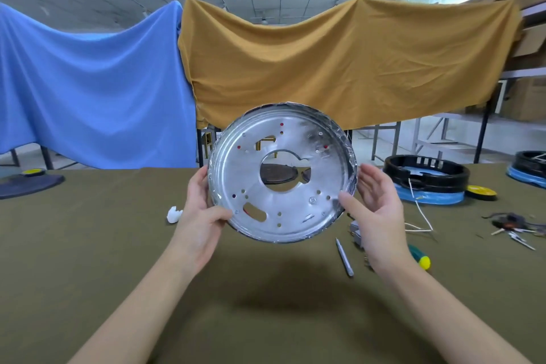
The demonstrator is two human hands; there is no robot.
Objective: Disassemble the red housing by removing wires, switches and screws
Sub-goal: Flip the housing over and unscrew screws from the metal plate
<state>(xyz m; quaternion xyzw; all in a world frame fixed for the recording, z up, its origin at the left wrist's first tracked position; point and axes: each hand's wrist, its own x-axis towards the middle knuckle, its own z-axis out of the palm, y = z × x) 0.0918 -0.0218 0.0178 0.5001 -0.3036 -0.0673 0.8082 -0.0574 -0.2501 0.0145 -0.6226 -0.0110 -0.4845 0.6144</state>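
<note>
Two bare hands hold a round silver metal pan up off the olive-green table, tilted so its inner face meets the camera. At the far left edge of the table lies a dark flat base with a yellow cap. Nearer the middle, a small white scrap sits just beside the left hand, which grips the pan's lower-left rim, thumb curled over the inside and fingers behind it. The pan's face is punched with a large central opening, a slot and many small holes; red shows through several of them, so this seems to be the inside of the red housing, though its outer skin is hidden. One small screw head appears to remain at the lower right of the face. The right hand has its thumb on the lower-right rim, the fingers only loosely curved and close to the edge. Right of it lie a screwdriver with a green and yellow handle, a white wire, a black ring housing on blue film and a bundle of removed wiring.

The step looks like an inspection for leftover fasteners. Next, I judge, the pan must be set down or steadied by one hand while the other takes the screwdriver.
</note>
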